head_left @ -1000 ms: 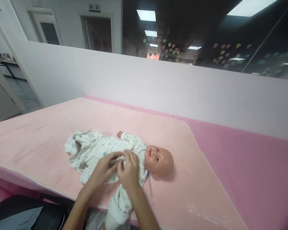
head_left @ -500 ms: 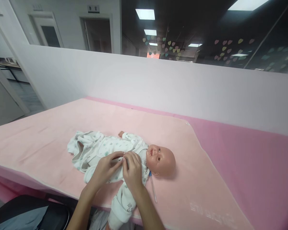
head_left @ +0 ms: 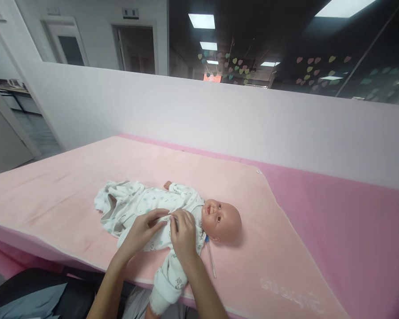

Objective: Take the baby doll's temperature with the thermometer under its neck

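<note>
A baby doll [head_left: 223, 221] lies on its back on the pink mat, head to the right, dressed in a white printed baby romper [head_left: 153, 201]. My left hand [head_left: 148, 229] rests at the romper's chest, thumb and fingers bent around its front cloth. Close beside it, my right hand [head_left: 183, 230] pinches the same front edge near the doll's neck. The fingertips of both hands nearly meet; the exact bit of cloth between them is hidden. One sleeve [head_left: 169, 281] reaches over the mat's near edge. By the doll's neck lies a thin clear stick with a blue end [head_left: 211, 261].
The pale pink mat [head_left: 269, 266] covers a table with a darker pink cloth [head_left: 362, 221] at the right. A white wall [head_left: 219, 115] with a window above stands behind. Near the lower left is a black chair [head_left: 43, 292] with grey-blue fabric on it.
My left hand's fingertips have shifted slightly up and left over the romper's chest, its thumb now a little apart from the right hand. The right hand stays nearly in place.
</note>
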Tool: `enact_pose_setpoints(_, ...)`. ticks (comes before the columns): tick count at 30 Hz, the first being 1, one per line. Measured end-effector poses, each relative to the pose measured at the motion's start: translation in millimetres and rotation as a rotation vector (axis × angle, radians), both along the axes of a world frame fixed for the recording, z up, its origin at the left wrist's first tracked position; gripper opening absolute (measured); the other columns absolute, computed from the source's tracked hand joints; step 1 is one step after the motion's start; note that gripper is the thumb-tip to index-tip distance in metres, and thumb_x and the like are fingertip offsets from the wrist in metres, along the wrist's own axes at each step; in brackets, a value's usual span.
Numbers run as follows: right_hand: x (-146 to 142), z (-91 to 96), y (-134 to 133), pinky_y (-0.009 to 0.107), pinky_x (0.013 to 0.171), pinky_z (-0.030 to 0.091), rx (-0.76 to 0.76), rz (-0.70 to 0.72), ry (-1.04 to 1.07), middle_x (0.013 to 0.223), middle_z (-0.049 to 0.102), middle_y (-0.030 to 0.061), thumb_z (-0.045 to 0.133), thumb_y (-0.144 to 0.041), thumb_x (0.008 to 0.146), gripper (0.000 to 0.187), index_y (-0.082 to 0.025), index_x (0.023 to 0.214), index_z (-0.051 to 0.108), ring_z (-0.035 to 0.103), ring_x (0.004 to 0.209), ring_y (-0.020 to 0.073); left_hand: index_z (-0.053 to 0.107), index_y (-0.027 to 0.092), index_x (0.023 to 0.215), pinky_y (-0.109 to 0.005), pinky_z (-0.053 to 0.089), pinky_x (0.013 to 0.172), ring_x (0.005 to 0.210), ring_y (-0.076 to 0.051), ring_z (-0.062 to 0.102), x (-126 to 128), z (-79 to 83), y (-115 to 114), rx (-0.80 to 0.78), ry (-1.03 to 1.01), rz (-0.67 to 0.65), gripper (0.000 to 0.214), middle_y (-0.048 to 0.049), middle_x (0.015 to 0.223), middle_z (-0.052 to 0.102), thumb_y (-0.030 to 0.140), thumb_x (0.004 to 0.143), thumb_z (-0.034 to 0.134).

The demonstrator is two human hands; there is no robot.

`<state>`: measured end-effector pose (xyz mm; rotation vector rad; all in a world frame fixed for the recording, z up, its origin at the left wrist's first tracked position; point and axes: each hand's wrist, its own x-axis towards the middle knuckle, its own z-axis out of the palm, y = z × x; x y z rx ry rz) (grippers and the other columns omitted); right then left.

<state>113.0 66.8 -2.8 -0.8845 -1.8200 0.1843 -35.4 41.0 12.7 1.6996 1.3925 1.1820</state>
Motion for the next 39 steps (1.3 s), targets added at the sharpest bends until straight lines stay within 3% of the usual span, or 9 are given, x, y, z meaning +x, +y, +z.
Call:
enact_pose_setpoints(8, -1, -2.0, 1, 0.033, 0.077, 0.044, -0.007, -0.012, -0.024, 0.084, 0.062, 0.0046, 0.041, -0.02, 0.09, 0.015, -0.02, 0.087, 0.056, 0.056, 0.084, 0.0184, 0.06, 0.019, 0.11, -0.036, 0.052, 0.083, 0.101, -0.025, 0.06, -4, -5.2, 1, -0.039, -0.115, -0.011, 0.038, -0.01, 0.11, 0.065, 0.039, 0.078, 0.06)
enact_pose_setpoints(15, -1, -0.4, 0, 0.031, 0.072, 0.045, 0.027, -0.051, 0.006, 0.081, 0.062, 0.0046, 0.043, -0.022, 0.089, 0.013, -0.02, 0.09, 0.056, 0.057, 0.081, 0.0181, 0.048, 0.019, 0.125, -0.04, 0.051, 0.083, 0.097, -0.026, 0.062, 0, -2.5, -1, -0.062, -0.147, 0.01, 0.055, -0.0087, 0.089, 0.07, 0.04, 0.076, 0.062)
enact_pose_setpoints(22, -1, -2.7, 0, 0.032, 0.074, 0.045, 0.02, -0.045, -0.003, 0.083, 0.062, 0.0051, 0.044, -0.022, 0.089, 0.013, -0.02, 0.091, 0.056, 0.057, 0.083, 0.0187, 0.054, 0.019, 0.117, -0.035, 0.054, 0.076, 0.099, -0.026, 0.062, 3, -4.3, -3, -0.018, -0.163, 0.085, 0.05, -0.0063, 0.083, 0.071, 0.038, 0.072, 0.065)
enact_pose_setpoints(31, -1, -1.1, 0, 0.033, 0.076, 0.044, -0.004, -0.032, -0.017, 0.082, 0.063, 0.0049, 0.042, -0.02, 0.09, 0.014, -0.02, 0.088, 0.056, 0.056, 0.084, 0.0188, 0.067, 0.019, 0.096, -0.034, 0.053, 0.078, 0.089, -0.023, 0.064, 5, -2.5, -6, 0.034, -0.077, 0.097, 0.027, -0.0072, 0.097, 0.069, 0.037, 0.077, 0.061)
enact_pose_setpoints(39, 2, 3.2, -6, 0.036, 0.079, 0.044, -0.03, 0.015, 0.005, 0.088, 0.062, 0.0058, 0.046, -0.016, 0.081, 0.015, -0.019, 0.091, 0.056, 0.054, 0.089, 0.0205, 0.063, 0.021, 0.107, -0.03, 0.05, 0.079, 0.097, -0.021, 0.061, 5, -3.8, -9, 0.091, -0.015, 0.119, 0.028, -0.0059, 0.109, 0.065, 0.031, 0.085, 0.049)
